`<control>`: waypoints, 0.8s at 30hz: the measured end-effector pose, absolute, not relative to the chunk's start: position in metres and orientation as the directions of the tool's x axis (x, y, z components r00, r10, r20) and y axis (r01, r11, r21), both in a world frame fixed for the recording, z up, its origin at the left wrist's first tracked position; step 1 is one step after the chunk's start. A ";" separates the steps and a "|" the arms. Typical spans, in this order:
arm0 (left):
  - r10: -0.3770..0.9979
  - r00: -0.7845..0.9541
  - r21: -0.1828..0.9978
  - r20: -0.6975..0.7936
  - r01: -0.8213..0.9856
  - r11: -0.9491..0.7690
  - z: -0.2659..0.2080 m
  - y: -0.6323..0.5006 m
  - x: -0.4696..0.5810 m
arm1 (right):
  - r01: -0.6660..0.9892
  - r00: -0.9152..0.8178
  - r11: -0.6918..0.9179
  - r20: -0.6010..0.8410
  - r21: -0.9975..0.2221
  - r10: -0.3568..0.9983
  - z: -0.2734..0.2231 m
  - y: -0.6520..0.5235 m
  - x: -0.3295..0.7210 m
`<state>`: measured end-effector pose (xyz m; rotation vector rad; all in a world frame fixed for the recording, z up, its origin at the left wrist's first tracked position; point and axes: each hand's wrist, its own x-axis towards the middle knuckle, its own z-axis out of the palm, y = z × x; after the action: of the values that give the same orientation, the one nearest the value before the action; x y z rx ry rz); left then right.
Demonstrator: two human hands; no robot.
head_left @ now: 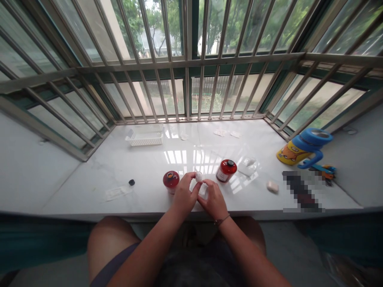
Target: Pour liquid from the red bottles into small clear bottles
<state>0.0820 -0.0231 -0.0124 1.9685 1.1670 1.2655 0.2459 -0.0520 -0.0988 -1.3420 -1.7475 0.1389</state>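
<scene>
Close together near the front of the white counter, both hands work on a small white round-topped piece (199,175); its exact kind is too small to tell. My left hand (184,194) pinches it between thumb and fingers. The fingers of my right hand (216,199) are closed at its lower side, and a pale patch shows between the hands. Beside my left hand stands a red bottle (171,180) with its mouth uncovered. A black cap (131,182) lies farther left. Behind my right hand is a second red bottle (226,170) with a black cap on.
A white perforated basket (146,135) stands at the back left. Crumpled clear plastic (248,165) and a pale soap-like lump (272,187) lie at right, near a blue-and-yellow tumbler (303,146). Flat wrappers (118,193) lie at left. Metal bars (187,95) close off the back.
</scene>
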 end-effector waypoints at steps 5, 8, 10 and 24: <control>0.845 0.259 0.732 0.468 0.421 -0.535 -0.009 -0.025 0.081 | 0.720 -0.003 0.404 0.580 -0.564 0.815 -0.099 -0.052 0.245; 0.833 0.324 0.713 0.447 0.433 -0.551 -0.012 -0.024 0.080 | 0.725 -0.001 0.400 0.580 -0.561 0.815 -0.098 -0.052 0.245; 0.840 0.339 0.708 0.425 0.454 -0.541 -0.019 -0.022 0.080 | 0.726 -0.006 0.402 0.580 -0.558 0.815 -0.098 -0.052 0.245; 0.853 0.310 0.700 0.419 0.488 -0.521 -0.040 -0.025 0.082 | 0.724 -0.016 0.398 0.563 -0.563 0.827 -0.097 -0.052 0.245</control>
<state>0.0820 -0.0255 -0.0401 2.1360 1.1893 1.0938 0.2455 -0.0521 -0.0967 -1.3552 -1.7644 0.1439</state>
